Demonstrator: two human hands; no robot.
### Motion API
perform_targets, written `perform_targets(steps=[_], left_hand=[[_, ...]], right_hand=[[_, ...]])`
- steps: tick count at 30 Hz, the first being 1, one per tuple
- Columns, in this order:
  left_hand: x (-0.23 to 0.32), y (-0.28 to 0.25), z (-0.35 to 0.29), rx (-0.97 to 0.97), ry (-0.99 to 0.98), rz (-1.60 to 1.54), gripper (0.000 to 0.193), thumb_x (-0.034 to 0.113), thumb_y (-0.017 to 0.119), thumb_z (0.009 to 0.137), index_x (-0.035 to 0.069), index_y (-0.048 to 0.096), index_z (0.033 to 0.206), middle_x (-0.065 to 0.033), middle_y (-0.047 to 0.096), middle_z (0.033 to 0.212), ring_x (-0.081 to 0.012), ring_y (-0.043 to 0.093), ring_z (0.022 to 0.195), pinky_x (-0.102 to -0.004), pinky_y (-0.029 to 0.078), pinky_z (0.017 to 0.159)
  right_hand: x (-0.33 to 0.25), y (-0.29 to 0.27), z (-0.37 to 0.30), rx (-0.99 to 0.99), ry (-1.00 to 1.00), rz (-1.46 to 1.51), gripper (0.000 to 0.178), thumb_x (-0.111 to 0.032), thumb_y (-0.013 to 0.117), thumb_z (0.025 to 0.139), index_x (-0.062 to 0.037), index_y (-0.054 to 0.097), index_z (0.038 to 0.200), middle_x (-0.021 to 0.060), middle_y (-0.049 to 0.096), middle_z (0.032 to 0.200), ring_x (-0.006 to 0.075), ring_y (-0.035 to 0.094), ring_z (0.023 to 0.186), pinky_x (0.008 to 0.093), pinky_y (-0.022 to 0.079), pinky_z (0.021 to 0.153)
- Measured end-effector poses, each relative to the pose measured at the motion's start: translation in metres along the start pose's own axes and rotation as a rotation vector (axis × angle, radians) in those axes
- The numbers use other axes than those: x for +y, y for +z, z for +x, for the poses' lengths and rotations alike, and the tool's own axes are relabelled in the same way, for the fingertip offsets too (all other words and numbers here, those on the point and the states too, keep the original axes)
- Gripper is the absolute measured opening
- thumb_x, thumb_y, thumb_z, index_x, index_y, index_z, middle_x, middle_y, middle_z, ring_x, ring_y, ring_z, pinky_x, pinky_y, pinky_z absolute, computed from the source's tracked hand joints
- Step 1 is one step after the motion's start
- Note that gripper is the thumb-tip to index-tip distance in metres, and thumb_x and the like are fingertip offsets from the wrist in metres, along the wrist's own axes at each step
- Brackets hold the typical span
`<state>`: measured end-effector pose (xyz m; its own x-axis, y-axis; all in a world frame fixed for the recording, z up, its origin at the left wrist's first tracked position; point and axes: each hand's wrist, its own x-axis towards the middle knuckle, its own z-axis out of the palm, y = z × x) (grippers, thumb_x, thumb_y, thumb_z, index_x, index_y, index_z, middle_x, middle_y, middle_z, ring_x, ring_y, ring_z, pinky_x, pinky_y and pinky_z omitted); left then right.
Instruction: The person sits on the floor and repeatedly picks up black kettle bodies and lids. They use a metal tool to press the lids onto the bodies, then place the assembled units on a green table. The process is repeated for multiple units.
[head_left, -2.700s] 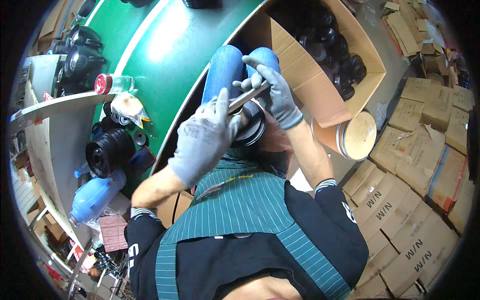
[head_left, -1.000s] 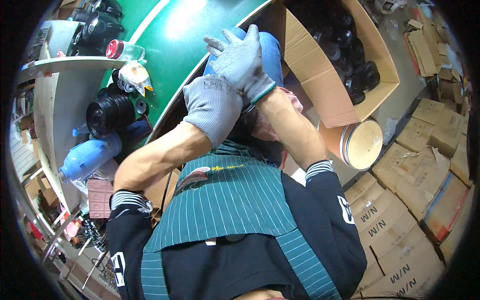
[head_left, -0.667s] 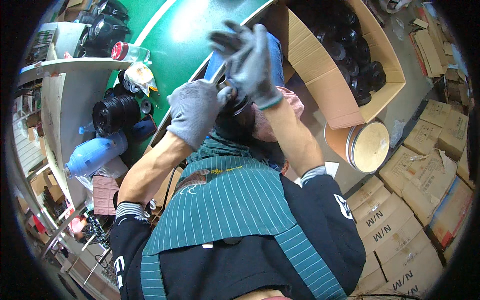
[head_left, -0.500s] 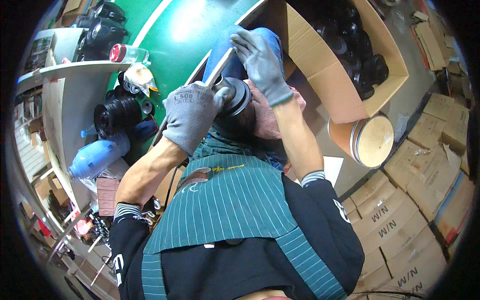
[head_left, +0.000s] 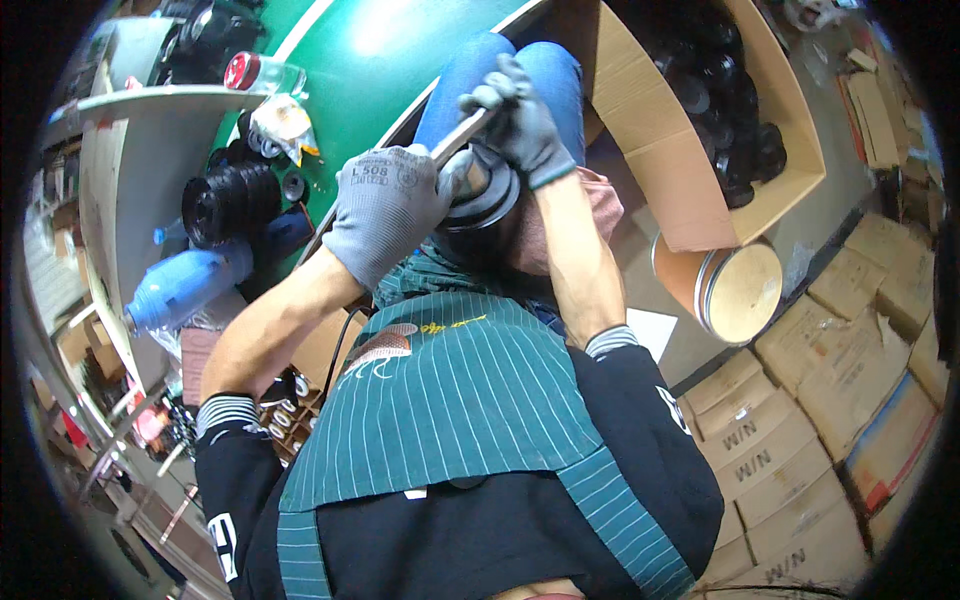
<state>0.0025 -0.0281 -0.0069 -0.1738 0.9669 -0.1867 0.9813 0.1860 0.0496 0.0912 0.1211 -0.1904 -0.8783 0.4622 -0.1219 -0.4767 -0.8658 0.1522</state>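
Both my hands wear grey knitted work gloves. My left hand [head_left: 385, 212] is closed around the near end of a flat, pale bar [head_left: 463, 134], its thumb reaching over a black round part [head_left: 488, 207] in my lap. That part looks like stacked rings or a shallow cup; its underside is hidden. My right hand [head_left: 518, 125] has its fingers curled over the bar's far end. The bar slants across above the round part. Beneath my right wrist lies a pink cloth [head_left: 597, 212] on my leg.
To my right stands an open carton [head_left: 655, 150] of black round parts, with a fibre drum [head_left: 738, 292] beside it and stacked cartons [head_left: 775, 440] beyond. At left are a blue bottle [head_left: 190, 285], a black spool [head_left: 232, 205] and a red-lidded jar [head_left: 265, 75] near the green surface [head_left: 375, 70].
My right hand's fingers, stretched out flat along the bar before, are now curled over its far end. The left hand keeps its hold. The whole view has shifted slightly.
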Motion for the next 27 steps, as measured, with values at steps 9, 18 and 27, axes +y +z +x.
perform_targets(steps=[9,18,27], left_hand=[[-0.077,0.035,0.030,0.034,0.434,-0.523,0.037,0.028,0.058,0.111,0.010,0.070,0.081,-0.0159,0.062,0.067,-0.0366,0.064,0.061,-0.0444,0.051,0.059],[-0.088,0.085,0.127,0.131,0.962,-0.661,0.027,0.024,0.054,0.105,0.008,0.058,0.083,-0.0122,0.053,0.071,-0.0371,0.059,0.065,-0.0447,0.049,0.061],[-0.119,0.080,0.085,0.186,0.455,-0.763,0.033,0.029,0.067,0.105,0.004,0.073,0.084,-0.0169,0.057,0.063,-0.0249,0.058,0.052,-0.0389,0.045,0.054]], right_hand=[[0.025,0.050,-0.091,-0.138,-0.419,-0.421,0.051,-0.025,0.046,0.110,-0.0190,0.032,0.061,0.0006,0.031,0.058,0.0190,0.034,0.063,0.0373,0.034,0.072],[0.074,0.079,-0.131,-0.215,-0.958,-1.334,0.034,-0.010,0.061,0.087,-0.0114,0.036,0.065,0.0054,0.044,0.066,0.0262,0.048,0.069,0.0412,0.041,0.071],[0.058,0.090,-0.129,0.288,-0.644,-1.325,0.082,-0.056,0.052,0.106,0.0006,0.039,0.163,0.0257,0.058,0.149,0.0326,0.055,0.140,0.0502,0.032,0.126]])
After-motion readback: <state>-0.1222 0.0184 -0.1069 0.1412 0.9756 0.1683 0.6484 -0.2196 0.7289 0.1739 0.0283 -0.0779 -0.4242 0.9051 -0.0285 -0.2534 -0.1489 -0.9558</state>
